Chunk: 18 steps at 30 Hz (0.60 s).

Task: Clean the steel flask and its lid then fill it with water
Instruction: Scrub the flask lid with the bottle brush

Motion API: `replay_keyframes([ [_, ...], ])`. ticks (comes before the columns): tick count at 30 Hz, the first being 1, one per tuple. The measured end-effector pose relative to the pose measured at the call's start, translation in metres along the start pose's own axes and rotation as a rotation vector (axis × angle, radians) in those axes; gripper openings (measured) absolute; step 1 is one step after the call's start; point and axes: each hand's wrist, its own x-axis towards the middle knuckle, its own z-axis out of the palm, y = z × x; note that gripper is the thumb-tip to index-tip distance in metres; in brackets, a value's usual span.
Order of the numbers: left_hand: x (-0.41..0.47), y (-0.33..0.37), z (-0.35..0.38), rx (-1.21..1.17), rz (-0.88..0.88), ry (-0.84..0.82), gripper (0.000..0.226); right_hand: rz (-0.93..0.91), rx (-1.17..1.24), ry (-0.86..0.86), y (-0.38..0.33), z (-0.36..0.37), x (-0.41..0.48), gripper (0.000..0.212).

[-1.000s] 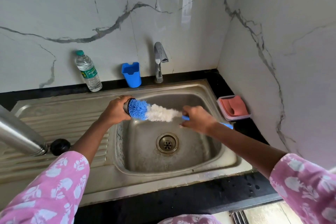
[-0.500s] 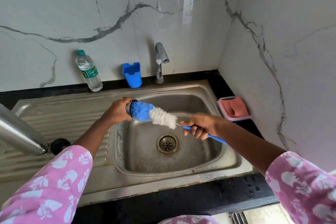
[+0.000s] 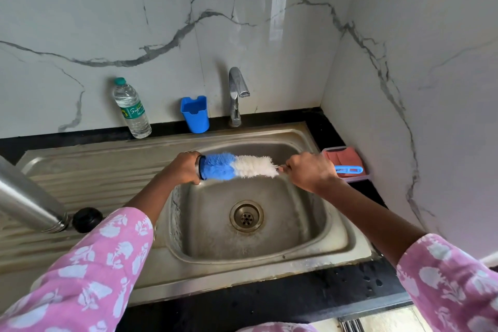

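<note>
Over the sink basin point(image 3: 318, 226) my left hand point(image 3: 183, 170) grips a small steel lid point(image 3: 198, 169); only its rim shows past my fingers. The blue tip of a blue and white bottle brush point(image 3: 238, 167) is pushed into that lid. My right hand point(image 3: 310, 171) grips the brush's blue handle point(image 3: 349, 169) and holds the brush level. The steel flask point(image 3: 27, 198) lies on its side on the drainboard at the left, with a black stopper point(image 3: 87, 219) at its mouth.
A tap point(image 3: 237, 94) stands behind the basin and no water runs from it. Beside it are a blue holder point(image 3: 195, 114) and a plastic water bottle point(image 3: 132, 109). A tray with a pink sponge point(image 3: 341, 156) sits at the right, against the side wall.
My right hand has risen and moved right, bringing the tilted brush level. More of the blue bristles show outside the lid. My left hand has stayed in place.
</note>
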Motion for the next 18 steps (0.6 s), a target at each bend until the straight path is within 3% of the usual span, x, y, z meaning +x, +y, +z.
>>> replay_keyframes([
  [2, -0.001, -0.008, 0.0, 0.018, -0.051, -0.017, 0.069, -0.022, -0.093, 0.045, 0.006, -0.001, -0.002, 0.032],
  [5, -0.003, -0.016, 0.005, -0.162, -0.121, -0.023, 0.071, 0.028, -0.061, 0.017, 0.018, 0.002, -0.004, 0.032],
  [7, -0.003, -0.019, 0.01, -0.312, -0.153, -0.027, 0.055, 0.066, -0.009, 0.003, 0.024, 0.007, -0.006, 0.033],
  [12, 0.0, -0.02, 0.029, -0.866, -0.348, -0.033, 0.027, 0.124, 0.127, 0.038, 0.031, 0.019, -0.004, 0.032],
  [15, 0.001, -0.011, 0.034, -1.231, -0.461, 0.052, 0.027, 0.135, 0.152, 0.061, 0.034, 0.021, -0.003, 0.031],
  [18, 0.001, -0.001, 0.037, -1.418, -0.533, 0.087, 0.019, 0.133, 0.129, 0.12, 0.034, 0.023, -0.004, 0.03],
])
